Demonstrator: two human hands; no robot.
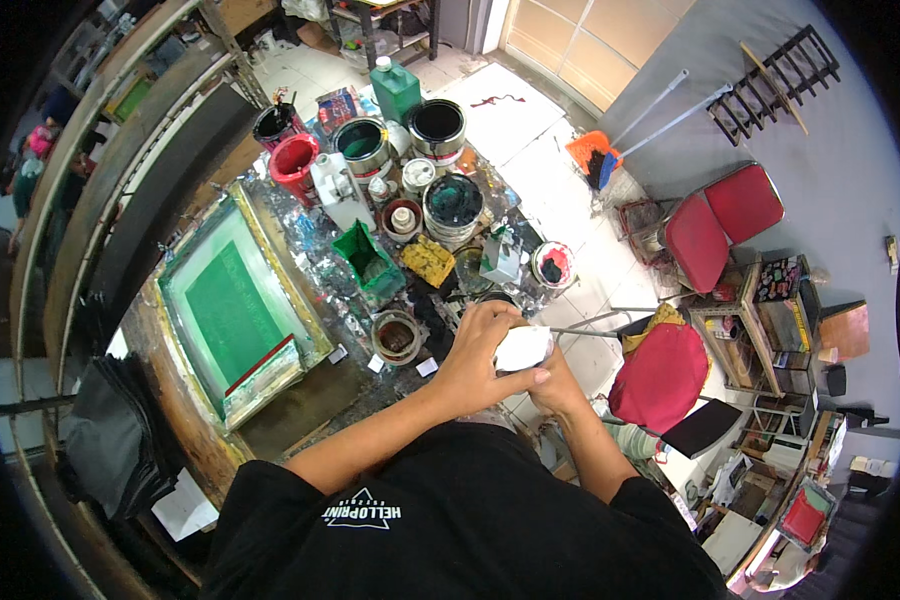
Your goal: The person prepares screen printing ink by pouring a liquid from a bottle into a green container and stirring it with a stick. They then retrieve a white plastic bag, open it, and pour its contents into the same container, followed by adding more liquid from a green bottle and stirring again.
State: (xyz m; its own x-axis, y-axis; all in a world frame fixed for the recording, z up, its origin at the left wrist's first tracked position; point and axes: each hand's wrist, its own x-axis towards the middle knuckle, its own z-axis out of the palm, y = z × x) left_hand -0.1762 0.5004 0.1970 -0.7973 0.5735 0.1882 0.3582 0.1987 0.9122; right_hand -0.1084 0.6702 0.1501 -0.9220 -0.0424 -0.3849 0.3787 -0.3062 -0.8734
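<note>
A small white object [523,348] with a pale, roundish top is between my two hands in front of my chest; its exact kind is hard to make out. My left hand [478,355] wraps it from the left, with fingers over the far side and thumb along the near side. From the right, my right hand [560,385] closes round it, its fingers mostly hidden. Just beyond lie a dark cloth [432,318], a yellow sponge [428,261] and a brown-stained glass jar [396,338]. A screen-printing frame [302,345] with a green mesh lies to the left, a squeegee [260,383] resting on it.
Paint cans [362,146], a green jug [396,90], a red tub [294,165] and a green container [368,258] crowd the paint-spattered table. Black sheets [120,440] hang over curved rails at left. Red chairs [696,245] and a shelf [745,330] stand at right.
</note>
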